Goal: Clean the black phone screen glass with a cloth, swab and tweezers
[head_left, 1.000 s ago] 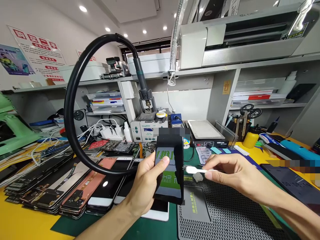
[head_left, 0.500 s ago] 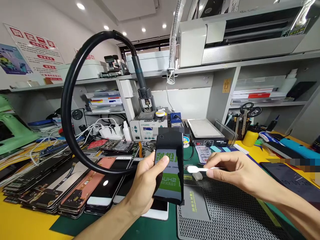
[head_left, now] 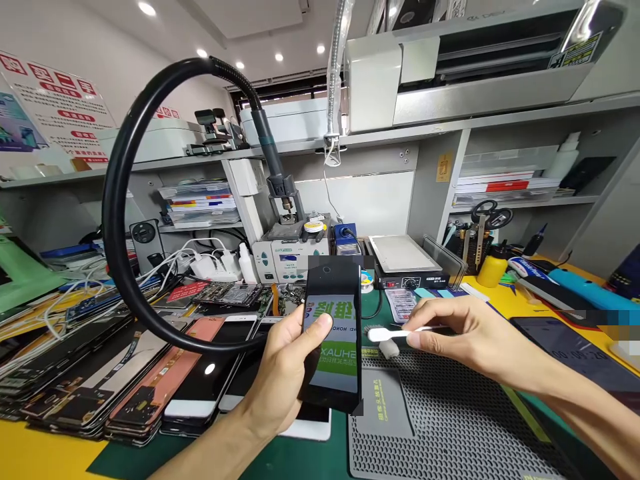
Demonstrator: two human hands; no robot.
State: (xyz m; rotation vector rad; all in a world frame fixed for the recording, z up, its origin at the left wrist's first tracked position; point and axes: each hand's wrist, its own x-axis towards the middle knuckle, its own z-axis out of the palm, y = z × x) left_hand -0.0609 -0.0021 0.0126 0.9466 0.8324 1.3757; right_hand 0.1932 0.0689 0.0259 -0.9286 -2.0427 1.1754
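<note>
1. Here's your left hand, closed around a black smartphone, thumb laid across its glossy face.
2. The smartphone stands nearly upright above the bench, face towards you, mirrored green lettering gleaming in it.
3. Over to your right hand: thumb and fingers pinch a white brush, dark bristles pointing at the smartphone's right edge, very near; whether they touch, I can't tell.
4. Beneath that right hand spreads a perforated grey mat.
5. On your left, disassembled phone screens lie stacked in rows.
6. Behind, there's the hot-air station, its black hose looping wide; far right lies a phone showing timer digits.
</note>
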